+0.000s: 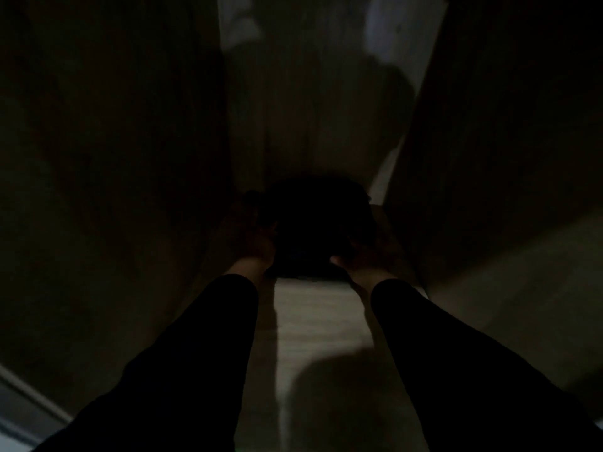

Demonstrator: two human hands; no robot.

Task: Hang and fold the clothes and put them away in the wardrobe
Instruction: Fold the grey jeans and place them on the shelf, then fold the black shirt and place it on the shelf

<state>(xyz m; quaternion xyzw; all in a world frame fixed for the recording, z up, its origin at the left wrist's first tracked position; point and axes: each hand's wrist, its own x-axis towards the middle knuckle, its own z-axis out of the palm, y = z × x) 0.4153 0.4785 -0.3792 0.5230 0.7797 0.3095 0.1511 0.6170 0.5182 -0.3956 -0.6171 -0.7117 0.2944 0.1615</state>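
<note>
The scene is very dark. A dark folded garment [313, 223] lies on a pale wardrobe shelf [319, 321], deep between two side walls. My left hand [248, 238] rests against the garment's left side. My right hand [365, 252] is at its right side, with the thumb on the near edge. Whether the fingers curl round the cloth is lost in the shadow. Both arms wear black sleeves.
Dark wardrobe panels rise on the left [114, 190] and on the right [505, 158], leaving a narrow compartment. Pale cloth [388, 31] hangs at the top of the compartment. My shadow falls on the shelf's near part.
</note>
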